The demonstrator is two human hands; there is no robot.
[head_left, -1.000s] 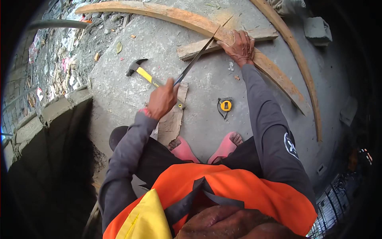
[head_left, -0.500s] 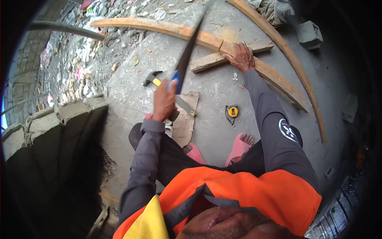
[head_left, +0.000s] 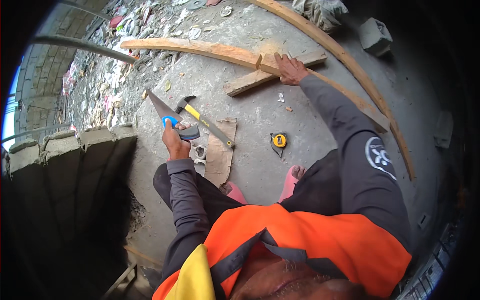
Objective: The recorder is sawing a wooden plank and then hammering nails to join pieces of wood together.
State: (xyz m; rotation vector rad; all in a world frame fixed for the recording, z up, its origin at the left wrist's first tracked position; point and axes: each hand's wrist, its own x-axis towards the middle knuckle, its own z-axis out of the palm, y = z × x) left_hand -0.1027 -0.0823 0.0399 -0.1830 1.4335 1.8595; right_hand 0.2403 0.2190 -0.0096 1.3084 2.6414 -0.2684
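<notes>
My left hand (head_left: pixel 176 142) is closed around the blue-and-dark handle of a hand saw (head_left: pixel 160 107), held low on the left with its blade pointing away from me. A claw hammer (head_left: pixel 207 123) with a yellow-and-grey handle lies just right of the saw. My right hand (head_left: pixel 291 70) grips a long wooden beam (head_left: pixel 200 48), fingers over its far edge. Just left of that hand, a dark cut line crosses the beam. Under the beam lies a shorter piece of wood (head_left: pixel 245 84), set at an angle to it.
A yellow-and-black tape measure (head_left: pixel 279 140) and a flat piece of cardboard (head_left: pixel 220 157) lie near my feet. Another long beam (head_left: pixel 350 62) stretches along the right. A concrete block (head_left: pixel 375 36) stands beyond it. Rubble fills the far left; a block wall (head_left: pixel 65 150) borders a dark pit.
My left hand has lowered the saw from its raised position, down and left beside the hammer. My right hand stays on the beam, close to the cut. The view has shifted slightly.
</notes>
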